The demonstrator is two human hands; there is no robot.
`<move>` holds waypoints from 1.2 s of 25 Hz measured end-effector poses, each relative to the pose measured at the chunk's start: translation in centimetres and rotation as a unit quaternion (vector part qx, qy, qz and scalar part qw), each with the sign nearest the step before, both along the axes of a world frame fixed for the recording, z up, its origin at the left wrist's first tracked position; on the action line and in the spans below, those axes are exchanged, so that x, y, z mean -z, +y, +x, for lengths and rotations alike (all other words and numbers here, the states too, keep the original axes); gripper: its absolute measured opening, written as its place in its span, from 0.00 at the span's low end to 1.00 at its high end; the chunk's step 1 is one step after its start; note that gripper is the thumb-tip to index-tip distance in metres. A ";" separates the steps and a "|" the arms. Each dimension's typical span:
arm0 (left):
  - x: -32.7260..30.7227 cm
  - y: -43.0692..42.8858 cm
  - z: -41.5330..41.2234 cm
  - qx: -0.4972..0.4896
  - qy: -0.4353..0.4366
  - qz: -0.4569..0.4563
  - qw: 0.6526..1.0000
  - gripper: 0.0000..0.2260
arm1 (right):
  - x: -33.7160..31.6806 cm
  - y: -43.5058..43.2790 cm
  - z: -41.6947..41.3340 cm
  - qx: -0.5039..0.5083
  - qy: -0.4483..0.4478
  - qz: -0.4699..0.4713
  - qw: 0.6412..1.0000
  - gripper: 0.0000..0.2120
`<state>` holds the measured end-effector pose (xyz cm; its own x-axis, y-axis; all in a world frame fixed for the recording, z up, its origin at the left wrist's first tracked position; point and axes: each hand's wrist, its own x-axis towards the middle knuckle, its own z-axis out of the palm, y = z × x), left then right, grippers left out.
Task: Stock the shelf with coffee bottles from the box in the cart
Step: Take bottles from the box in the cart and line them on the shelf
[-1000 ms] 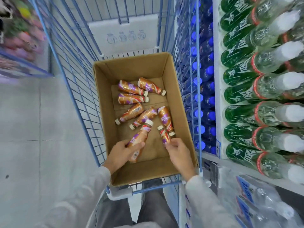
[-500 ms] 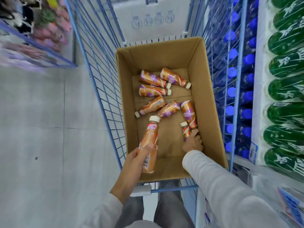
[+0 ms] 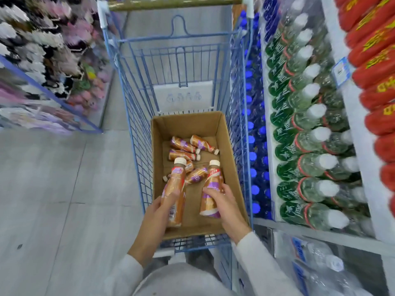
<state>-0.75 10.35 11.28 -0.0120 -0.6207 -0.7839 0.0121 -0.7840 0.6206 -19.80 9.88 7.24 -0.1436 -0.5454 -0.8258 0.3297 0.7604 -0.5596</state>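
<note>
Two coffee bottles are held above the near half of the box: the left bottle and the right bottle. Each has a brown-orange wrap with a purple label patch and a cream cap, and both caps point toward the far end. The left hand grasps the left bottle round its lower body, thumb laid across the front. The right hand grasps the right bottle from its right side, fingers curled over the label.

Several loose bottles of the same kind lie on their sides on the box floor, in the middle and far part, some touching.

The box is open-topped brown cardboard, set at the near end of the cart, which is blue wire with a gold bar across its far end.

The floor, left of the cart, is pale grey tile.

On the right, just beside the cart, the shelf carries blue-capped bottles, then green-labelled bottles with white caps, then red packs. A blue price tag sits on its edge.

On the far left stands a blurred display of pink and pale goods
</note>
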 end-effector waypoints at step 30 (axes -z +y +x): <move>-22.1 26.5 -15.8 0.499 0.284 -0.223 0.788 0.29 | -28.2 44.1 0.8 0.512 0.321 -0.300 0.738 0.29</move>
